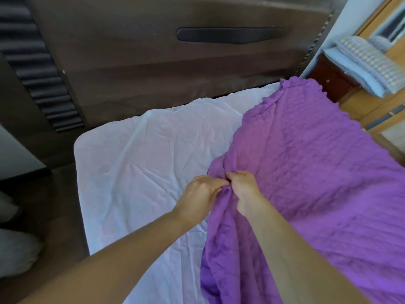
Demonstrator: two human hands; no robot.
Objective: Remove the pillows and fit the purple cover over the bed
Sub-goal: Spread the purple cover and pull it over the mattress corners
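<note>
Left to right. On the floor at 8 o'clock: pale soft bundles (17, 249), too blurred to name. Dark ribbed panel (37, 69) at 10 o'clock, beside the brown padded headboard (142, 69), which spans 11 to 1 o'clock. Bed (87, 205): the left half shows creased white sheet (135, 167), with a rounded corner at 9 o'clock near the headboard base.

Left hand (200, 193) is just below centre, fingers curled, pinching a fold of the purple cover (317, 172) at its left edge. Right hand (245, 189) is touching it, knuckles up, fingers curled into the same bunched fold. Both forearms come in from 6 to 7 o'clock.

Purple cover lies over the right half of the bed. Its long axis runs from 6 o'clock up to 1 o'clock. The far end points at the headboard's right end, where a gathered corner sits bunched. The left edge runs diagonally from that corner down to the hands, then on to the bottom of view. The right edge is scalloped and drops over the bed's side at 3 o'clock. The surface is puckered and rumpled near the hands.

At 2 o'clock: dark red nightstand (331, 82) beside the bed's head, with folded pale blue and checked bedding (368, 66) stacked on top. Light wooden furniture (372, 104) is behind it, near the cover's right edge.
</note>
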